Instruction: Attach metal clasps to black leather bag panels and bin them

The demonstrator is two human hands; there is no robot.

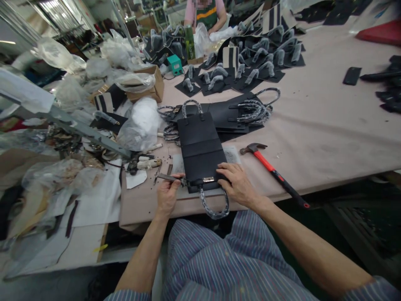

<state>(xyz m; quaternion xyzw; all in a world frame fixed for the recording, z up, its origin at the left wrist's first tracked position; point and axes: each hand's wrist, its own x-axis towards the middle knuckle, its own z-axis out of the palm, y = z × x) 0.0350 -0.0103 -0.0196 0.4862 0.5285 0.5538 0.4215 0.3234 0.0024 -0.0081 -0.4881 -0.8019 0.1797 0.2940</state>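
In front of me a black bag panel (200, 144) lies flat on the table, with a plastic-wrapped handle at each end and a small metal clasp (208, 179) near its lower edge. My left hand (168, 192) pinches a metal tool with a long flat bar (167, 177). The tool's right end meets the panel's lower left edge, and its exact kind is unclear. My right hand (236, 182) rests on the panel's lower right side, fingers stretched out over the edge. The near handle (214, 211) hangs over the table's front edge.
A claw hammer (271, 169) with a red and black grip lies to the right. Behind the panel are stacked black bag pieces (232, 110). More pieces with wrapped handles (260, 62), a cardboard box (150, 83), plastic bags and a phone-like black object (351, 76) surround them. Another person sits opposite.
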